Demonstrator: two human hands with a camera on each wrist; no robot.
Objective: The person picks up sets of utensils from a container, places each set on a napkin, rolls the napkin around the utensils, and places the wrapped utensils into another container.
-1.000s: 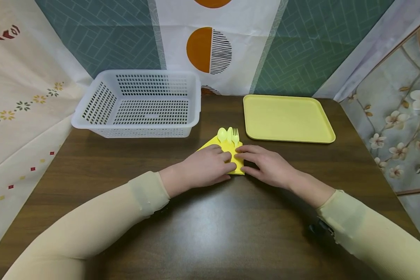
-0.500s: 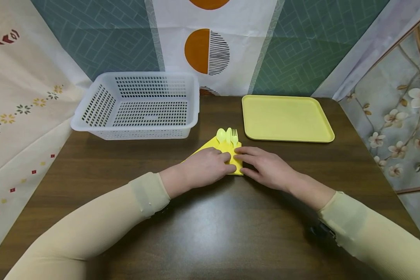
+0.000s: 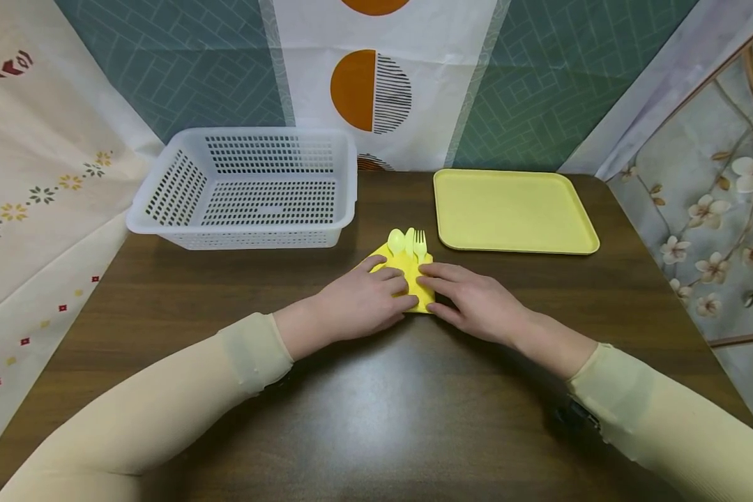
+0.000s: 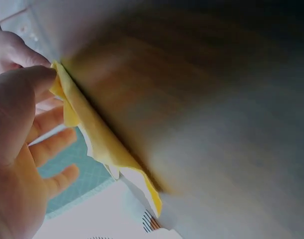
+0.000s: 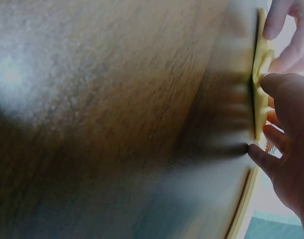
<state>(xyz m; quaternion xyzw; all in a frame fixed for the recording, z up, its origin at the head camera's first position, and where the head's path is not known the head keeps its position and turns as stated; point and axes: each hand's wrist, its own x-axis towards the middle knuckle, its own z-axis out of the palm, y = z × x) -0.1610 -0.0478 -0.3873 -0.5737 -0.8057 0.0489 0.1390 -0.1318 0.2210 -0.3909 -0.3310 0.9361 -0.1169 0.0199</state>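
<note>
A folded yellow napkin (image 3: pixel 425 289) lies on the table between both hands. Out of its far edge stick the heads of a pale yellow spoon (image 3: pixel 397 241) and fork (image 3: pixel 420 245), with a knife (image 3: pixel 410 240) between them; their lower parts are hidden in the napkin. Over the napkin's left part rests the left hand (image 3: pixel 364 296), fingers spread and loosely bent. Fingertips of the right hand (image 3: pixel 483 303) touch the right edge. The left wrist view shows the left thumb (image 4: pixel 42 79) at the near end of the napkin; in the right wrist view, the right thumb (image 5: pixel 274 82) presses against it.
A white perforated basket (image 3: pixel 257 237) stands at the back left of the dark wooden table (image 3: pixel 364 418). Behind the right hand lies a yellow tray (image 3: pixel 514 209) near the back edge. Patterned cloths (image 3: pixel 226 70) hang around the table.
The left hand has shifted a little left across the napkin, and its fingers have spread, with the index finger now reaching toward the far edge. The right hand stays almost in place.
</note>
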